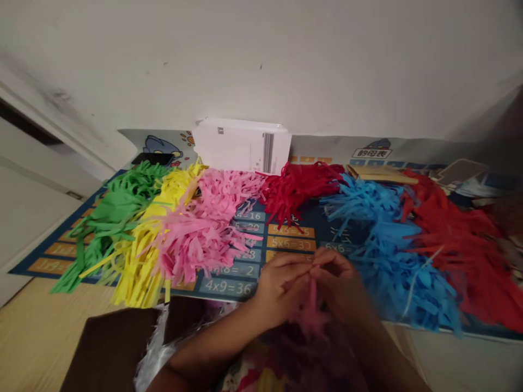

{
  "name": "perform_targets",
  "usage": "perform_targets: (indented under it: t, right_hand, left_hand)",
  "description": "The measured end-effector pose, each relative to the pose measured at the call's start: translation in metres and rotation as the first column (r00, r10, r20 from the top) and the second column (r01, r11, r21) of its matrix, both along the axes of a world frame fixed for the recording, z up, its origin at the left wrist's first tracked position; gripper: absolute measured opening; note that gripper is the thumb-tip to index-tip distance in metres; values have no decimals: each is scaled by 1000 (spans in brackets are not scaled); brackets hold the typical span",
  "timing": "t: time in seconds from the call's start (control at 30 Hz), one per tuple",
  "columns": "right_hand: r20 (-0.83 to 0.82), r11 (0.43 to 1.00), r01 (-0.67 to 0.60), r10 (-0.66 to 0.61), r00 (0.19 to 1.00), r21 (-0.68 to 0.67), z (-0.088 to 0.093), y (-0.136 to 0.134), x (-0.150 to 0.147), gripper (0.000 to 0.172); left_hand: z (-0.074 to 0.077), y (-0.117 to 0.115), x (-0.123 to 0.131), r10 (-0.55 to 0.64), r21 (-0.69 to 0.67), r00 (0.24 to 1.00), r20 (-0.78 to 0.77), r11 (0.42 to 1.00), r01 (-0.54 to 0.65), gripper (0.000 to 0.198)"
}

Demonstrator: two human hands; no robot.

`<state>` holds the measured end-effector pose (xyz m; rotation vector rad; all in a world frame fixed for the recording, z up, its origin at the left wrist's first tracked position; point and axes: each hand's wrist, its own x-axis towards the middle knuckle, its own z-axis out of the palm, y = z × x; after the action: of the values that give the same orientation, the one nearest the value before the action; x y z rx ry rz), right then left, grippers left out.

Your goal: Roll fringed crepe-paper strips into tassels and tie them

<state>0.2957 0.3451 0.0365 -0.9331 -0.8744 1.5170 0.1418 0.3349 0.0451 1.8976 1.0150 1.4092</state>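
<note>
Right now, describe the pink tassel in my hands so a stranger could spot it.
Find the dark blue times-table mat, then its near edge, right of the 4x9=36 cell. There the left hand and right hand meet around the top of a small pink tassel. Unlike the bigger pink pile lying on the mat, it hangs from the hands.

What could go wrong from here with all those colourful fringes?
The pink tassel is held only at its top between the fingertips of the left hand and right hand, so it might slip. The yellow fringes reach past the mat's near edge and could be snagged. The pink fringes lie against them, so strands might tangle.
</note>
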Motion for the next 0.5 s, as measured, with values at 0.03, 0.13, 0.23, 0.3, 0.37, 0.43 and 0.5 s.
perform_targets:
  t: [0.03,0.13,0.23,0.3,0.37,0.43,0.5]
  right_hand:
    - [3,1000,20,-20,1000,19,1,0,-1,25]
    - [-10,999,29,-29,1000,43,6,2,-3,27]
    - [-31,996,43,-41,999,79,6,6,-4,27]
    - [-4,988,70,-70,998,135,3,7,-4,22]
    - [62,975,105,-119,991,197,-1,6,-2,17]
    - [158,961,133,-174,972,241,-4,4,1,12]
    - [252,952,138,-209,945,272,-6,1,4,10]
  left_hand:
    - [-2,1,0,-3,12,1000,-3,1000,3,20]
    - [-7,5,3,28,13,1000,1,1000,-28,15]
    - [-9,10,5,106,60,994,16,993,-107,11]
    - [-9,12,5,158,133,987,27,978,-160,9]
    - [-7,13,5,177,193,984,15,965,-177,6]
    - [-6,12,5,177,224,984,-17,960,-168,5]
    - [-7,11,5,148,190,989,-32,972,-139,7]
